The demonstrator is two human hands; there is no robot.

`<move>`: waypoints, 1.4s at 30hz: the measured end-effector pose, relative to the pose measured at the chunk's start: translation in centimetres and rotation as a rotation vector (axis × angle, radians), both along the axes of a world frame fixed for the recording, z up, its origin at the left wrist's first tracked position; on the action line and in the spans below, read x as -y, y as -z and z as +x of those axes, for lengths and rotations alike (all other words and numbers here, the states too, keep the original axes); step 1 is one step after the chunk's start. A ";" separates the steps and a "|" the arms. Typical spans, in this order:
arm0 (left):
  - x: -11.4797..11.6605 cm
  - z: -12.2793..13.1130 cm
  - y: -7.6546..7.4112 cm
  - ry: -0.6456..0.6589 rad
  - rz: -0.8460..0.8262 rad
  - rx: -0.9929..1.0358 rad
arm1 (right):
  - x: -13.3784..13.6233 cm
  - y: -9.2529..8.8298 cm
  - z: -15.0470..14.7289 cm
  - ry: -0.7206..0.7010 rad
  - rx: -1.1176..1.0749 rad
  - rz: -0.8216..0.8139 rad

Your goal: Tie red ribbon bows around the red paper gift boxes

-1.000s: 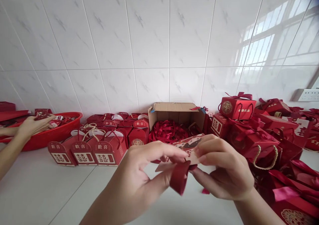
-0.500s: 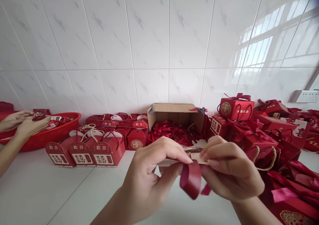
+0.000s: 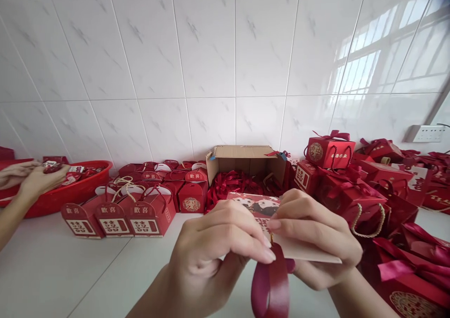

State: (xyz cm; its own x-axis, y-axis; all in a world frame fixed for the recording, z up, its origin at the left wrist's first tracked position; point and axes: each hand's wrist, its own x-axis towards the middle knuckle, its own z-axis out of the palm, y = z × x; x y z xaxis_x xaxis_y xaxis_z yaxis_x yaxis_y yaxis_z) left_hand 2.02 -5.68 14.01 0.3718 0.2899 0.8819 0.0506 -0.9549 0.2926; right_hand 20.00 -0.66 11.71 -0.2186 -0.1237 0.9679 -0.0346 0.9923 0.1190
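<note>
Close in front of me, my right hand [image 3: 318, 236] grips a printed cardboard piece [image 3: 253, 204], red and white with cartoon figures on its upper face and a pale edge toward me. Whether it is a box or a flat card, I cannot tell. My left hand [image 3: 214, 252] pinches a dark red ribbon [image 3: 278, 280] at the cardboard's near edge. The ribbon hangs down in a loop between my hands, with a small gold-coloured bit at its top. Both my thumbs are partly hidden.
Several red gift boxes [image 3: 149, 218] stand left of centre. A cardboard carton [image 3: 242, 152] full of red ribbons sits by the wall. Beribboned boxes [image 3: 330, 151] are piled at right. Far left, another person's hands [image 3: 42, 179] hold small packets over a red basin [image 3: 84, 196].
The cardboard piece has tilted so its printed face shows more. The ribbon loop hangs lower and longer. My left hand has shifted slightly left and down.
</note>
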 end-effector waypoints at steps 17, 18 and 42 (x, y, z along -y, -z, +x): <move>0.0 -1.1 -0.4 -0.033 -0.158 -0.100 | 0.6 -0.4 -0.6 0.072 0.007 0.022; 0.0 -1.2 -0.6 -0.043 -0.198 -0.124 | 0.6 -0.4 -0.6 0.084 0.011 0.023; 0.3 -1.3 -1.3 0.011 -0.640 -0.040 | 0.4 0.4 -1.9 0.079 -0.007 -0.087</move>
